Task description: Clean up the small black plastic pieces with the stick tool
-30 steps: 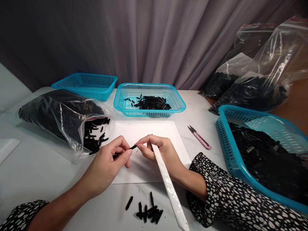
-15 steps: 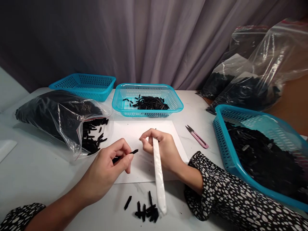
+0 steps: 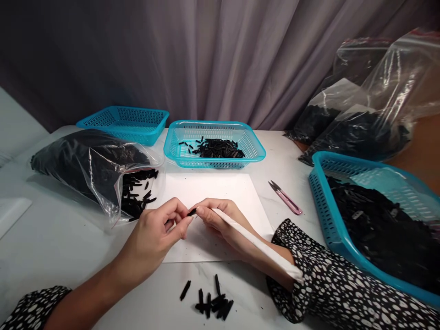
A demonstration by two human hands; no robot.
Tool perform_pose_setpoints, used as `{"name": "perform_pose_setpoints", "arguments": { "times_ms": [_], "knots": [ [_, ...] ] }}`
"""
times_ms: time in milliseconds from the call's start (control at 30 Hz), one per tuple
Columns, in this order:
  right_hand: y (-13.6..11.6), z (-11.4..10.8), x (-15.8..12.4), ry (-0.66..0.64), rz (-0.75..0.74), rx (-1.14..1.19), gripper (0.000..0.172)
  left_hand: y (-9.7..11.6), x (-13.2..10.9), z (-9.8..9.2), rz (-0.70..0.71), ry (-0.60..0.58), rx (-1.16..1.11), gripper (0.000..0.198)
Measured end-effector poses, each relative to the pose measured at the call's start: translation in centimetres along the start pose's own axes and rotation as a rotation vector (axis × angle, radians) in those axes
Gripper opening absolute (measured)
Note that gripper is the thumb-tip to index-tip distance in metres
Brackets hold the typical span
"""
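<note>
My left hand (image 3: 156, 233) pinches a small black stick-shaped piece (image 3: 191, 212) over a white paper sheet (image 3: 220, 192). My right hand (image 3: 220, 220) is closed round a long white tool (image 3: 254, 243) and meets the black piece at its tip. The tool's handle lies back along my right forearm. A small heap of black pieces (image 3: 211, 302) lies on the table just in front of the sheet, near me.
A clear bag of black pieces (image 3: 89, 165) lies open at left. Behind the sheet stand a turquoise basket (image 3: 252, 146) with some pieces and another basket (image 3: 123, 121). A large basket (image 3: 323, 201) full of pieces is at right, with pink snips (image 3: 287, 199) and more bags (image 3: 360, 119).
My right hand had drawn away from the black piece and swung the white tool upright; now it is back touching the piece, with the tool laid along my forearm.
</note>
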State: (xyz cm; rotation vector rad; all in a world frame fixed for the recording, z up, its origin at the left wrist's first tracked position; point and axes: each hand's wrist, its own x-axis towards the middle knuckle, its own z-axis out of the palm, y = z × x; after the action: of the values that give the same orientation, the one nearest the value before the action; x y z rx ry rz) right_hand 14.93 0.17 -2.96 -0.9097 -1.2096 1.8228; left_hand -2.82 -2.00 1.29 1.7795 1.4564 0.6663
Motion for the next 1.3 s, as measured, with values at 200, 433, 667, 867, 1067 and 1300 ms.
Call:
{"name": "perform_pose_setpoints", "arguments": {
  "times_ms": [200, 433, 667, 867, 1067, 1300],
  "knots": [
    [0.0, 0.1, 0.1, 0.018, -0.01, 0.076, 0.041, -0.2, -0.1, -0.1, 0.014, -0.007, 0.11, 0.019],
    [-0.1, -0.2, 0.2, 0.049, -0.024, 0.114, 0.031, -0.5, -0.2, -0.2, -0.04, 0.036, -0.004, 0.011],
    [-0.3, -0.3, 0.3, 0.037, -0.06, 0.218, 0.025, -1.3, 0.3, 0.0, -0.135, 0.002, -0.34, 0.027],
    [0.0, -0.4, 0.3, 0.035, -0.07, 0.245, 0.024, -1.3, 0.5, 0.4, -0.19, 0.016, -0.586, 0.024],
    [-0.1, -0.4, 0.3, 0.032, -0.077, 0.233, 0.023, -1.1, 0.4, 0.0, -0.194, -0.037, -0.565, 0.014],
    [0.0, -0.5, 0.2, 0.029, -0.097, 0.175, 0.022, -0.7, 0.2, 0.0, -0.201, -0.069, -0.559, 0.019]
  ]
}}
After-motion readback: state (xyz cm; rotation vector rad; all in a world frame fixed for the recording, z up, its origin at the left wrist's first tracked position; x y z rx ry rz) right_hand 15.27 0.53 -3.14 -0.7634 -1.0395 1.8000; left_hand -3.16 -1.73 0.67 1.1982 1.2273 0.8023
